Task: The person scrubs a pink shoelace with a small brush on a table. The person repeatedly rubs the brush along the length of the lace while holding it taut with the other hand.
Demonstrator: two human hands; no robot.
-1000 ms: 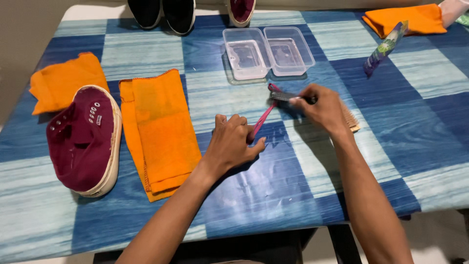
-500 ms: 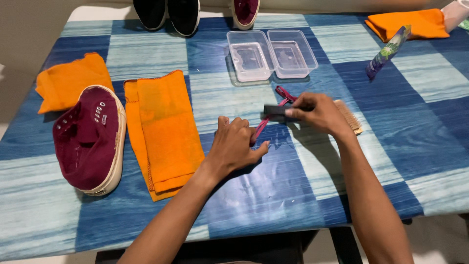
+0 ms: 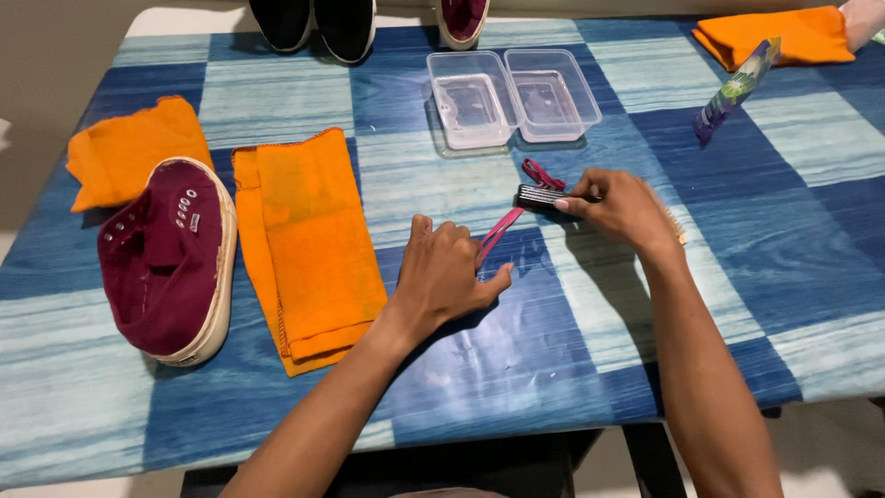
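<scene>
Maroon lace [image 3: 505, 231] lies stretched on the blue checked table [image 3: 572, 369] between both hands. Left hand [image 3: 447, 277] rests palm down, fingers curled, pressing the near end of the lace flat against the table. Right hand [image 3: 619, 207] is closed around a small brush [image 3: 541, 195] with dark bristles, holding it on the far end of the lace, where the lace loops back just beyond the fingertips.

Step in hand, as judged: scrubbing the lace along its length while it is pinned. The next stroke appears to call for steady downward pressure from the left hand, so the lace does not slide, and for brush travel in line with the lace.

Count of items:
- Clear plastic trays [image 3: 512, 97]: two, side by side, just beyond the right hand.
- Orange cloths: three. One folded cloth [image 3: 309, 240] lies just left of the left hand; one crumpled cloth [image 3: 134, 152] lies farther left; one third cloth [image 3: 784, 35] lies well beyond the right hand.
- Maroon shoe [image 3: 166, 258]: one whole, laceless, far left of the left hand. A second maroon toe [image 3: 463, 18] shows at the far edge.
- Black shoes [image 3: 313, 23]: two, at the far edge.
- Tube [image 3: 737, 88]: one, beyond and to the right of the right hand.
</scene>
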